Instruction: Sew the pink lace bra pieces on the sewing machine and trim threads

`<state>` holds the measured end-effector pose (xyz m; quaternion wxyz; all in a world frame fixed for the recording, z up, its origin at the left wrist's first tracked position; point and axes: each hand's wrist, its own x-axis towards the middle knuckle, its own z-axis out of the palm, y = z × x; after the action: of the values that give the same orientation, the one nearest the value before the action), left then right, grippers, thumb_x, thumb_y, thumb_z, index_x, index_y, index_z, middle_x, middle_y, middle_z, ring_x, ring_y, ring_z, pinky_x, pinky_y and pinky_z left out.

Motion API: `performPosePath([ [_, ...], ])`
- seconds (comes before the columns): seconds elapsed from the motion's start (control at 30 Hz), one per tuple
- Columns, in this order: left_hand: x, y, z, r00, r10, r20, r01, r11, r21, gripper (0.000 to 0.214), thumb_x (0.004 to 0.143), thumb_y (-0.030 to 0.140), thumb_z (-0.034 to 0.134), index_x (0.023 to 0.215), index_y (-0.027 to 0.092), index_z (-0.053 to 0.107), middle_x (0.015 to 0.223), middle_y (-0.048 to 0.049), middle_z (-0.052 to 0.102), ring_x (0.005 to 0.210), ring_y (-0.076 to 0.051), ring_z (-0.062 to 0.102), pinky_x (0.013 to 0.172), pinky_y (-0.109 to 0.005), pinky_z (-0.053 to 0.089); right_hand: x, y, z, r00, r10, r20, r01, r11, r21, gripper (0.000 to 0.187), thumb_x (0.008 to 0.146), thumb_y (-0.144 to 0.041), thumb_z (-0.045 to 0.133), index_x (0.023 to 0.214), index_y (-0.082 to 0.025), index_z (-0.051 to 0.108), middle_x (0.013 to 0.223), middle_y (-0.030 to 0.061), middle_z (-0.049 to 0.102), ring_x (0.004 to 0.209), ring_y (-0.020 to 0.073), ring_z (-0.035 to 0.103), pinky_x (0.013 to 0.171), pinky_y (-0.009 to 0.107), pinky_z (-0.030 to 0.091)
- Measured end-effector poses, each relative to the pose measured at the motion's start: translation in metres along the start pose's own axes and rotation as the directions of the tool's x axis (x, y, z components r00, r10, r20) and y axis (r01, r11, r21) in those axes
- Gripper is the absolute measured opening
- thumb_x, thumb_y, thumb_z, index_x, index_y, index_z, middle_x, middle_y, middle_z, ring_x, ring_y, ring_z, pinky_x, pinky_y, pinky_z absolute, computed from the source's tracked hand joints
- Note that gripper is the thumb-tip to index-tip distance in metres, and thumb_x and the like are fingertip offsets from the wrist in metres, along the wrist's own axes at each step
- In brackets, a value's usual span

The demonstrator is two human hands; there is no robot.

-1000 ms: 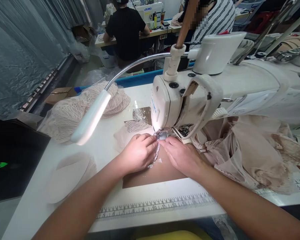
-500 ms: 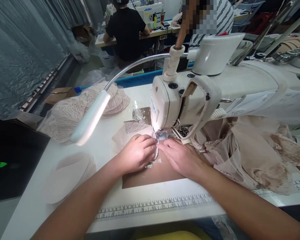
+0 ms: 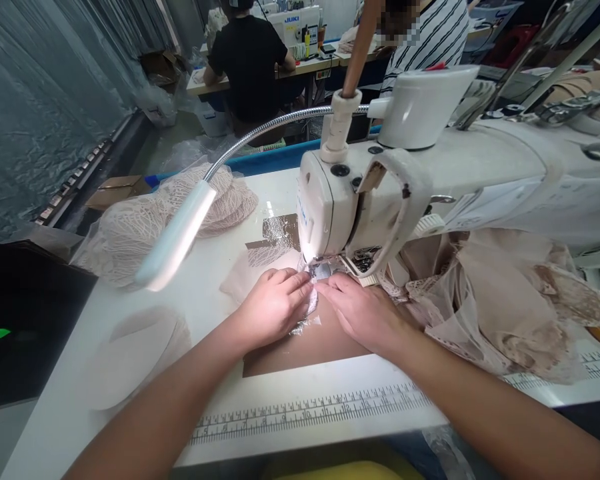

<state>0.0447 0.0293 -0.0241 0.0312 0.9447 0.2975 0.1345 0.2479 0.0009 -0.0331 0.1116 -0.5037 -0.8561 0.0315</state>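
Note:
Under the presser foot of the white sewing machine (image 3: 325, 200) lies a small piece of pale lace fabric (image 3: 312, 304). My left hand (image 3: 276, 303) presses down on its left side, fingers together and bent over the cloth. From the right, my right hand (image 3: 361, 308) holds the lace's edge close to the needle, thumb and forefinger near my left fingertips. Both hands rest on a brown sheet (image 3: 285, 360) that covers the machine bed. Sheer lace (image 3: 267, 256) spreads out behind my left hand. The needle tip and the lace beneath my fingers are partly hidden.
A lit lamp (image 3: 177, 233) on a bent metal neck hangs at the left, near stacked lace pieces (image 3: 130, 230). Pale oval pieces (image 3: 125, 373) lie in front. Beige fabric (image 3: 510, 300) is heaped at the right. A printed ruler (image 3: 310, 415) runs along the table's front.
Both hands stay at the machine almost in place, with a slight shift of the fingers and lace near the needle. The whole view has moved a little.

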Motion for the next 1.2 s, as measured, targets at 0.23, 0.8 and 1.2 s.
performPosePath([
  [0.23,-0.002,-0.003,-0.002,1.000,0.022,-0.015,-0.022,0.999,-0.023,0.031,0.095,0.028,0.043,0.117,0.015,0.060,0.121,-0.0113,0.062,0.108,-0.026,0.053,0.087,-0.041,0.044,0.000,-0.001,-0.003,0.999,0.037,-0.026,-0.036,0.999,0.016,0.034,0.085,-0.010,0.044,0.112,-0.016,0.065,0.092,0.0066,0.066,0.068,0.0153,0.052,0.061,0.026,0.036],
  [0.8,-0.003,-0.002,-0.002,0.998,0.045,-0.038,-0.048,0.996,-0.081,0.026,0.094,0.025,0.045,0.110,0.018,0.065,0.118,-0.0074,0.065,0.105,-0.023,0.055,0.089,-0.040,0.043,-0.008,0.003,0.002,0.982,-0.157,-0.108,0.160,0.987,0.012,0.029,0.088,-0.010,0.044,0.100,-0.017,0.069,0.072,0.0038,0.058,0.067,0.0151,0.047,0.059,0.026,0.033],
  [1.2,-0.001,-0.017,0.000,1.000,-0.028,-0.003,0.028,0.999,-0.036,0.035,0.093,0.033,0.042,0.118,0.016,0.061,0.127,-0.0106,0.059,0.113,-0.027,0.050,0.094,-0.044,0.039,0.001,-0.003,-0.001,1.000,0.005,-0.014,-0.005,1.000,0.004,0.039,0.083,-0.007,0.045,0.114,-0.017,0.066,0.082,0.0060,0.064,0.072,0.0164,0.057,0.058,0.025,0.039],
])
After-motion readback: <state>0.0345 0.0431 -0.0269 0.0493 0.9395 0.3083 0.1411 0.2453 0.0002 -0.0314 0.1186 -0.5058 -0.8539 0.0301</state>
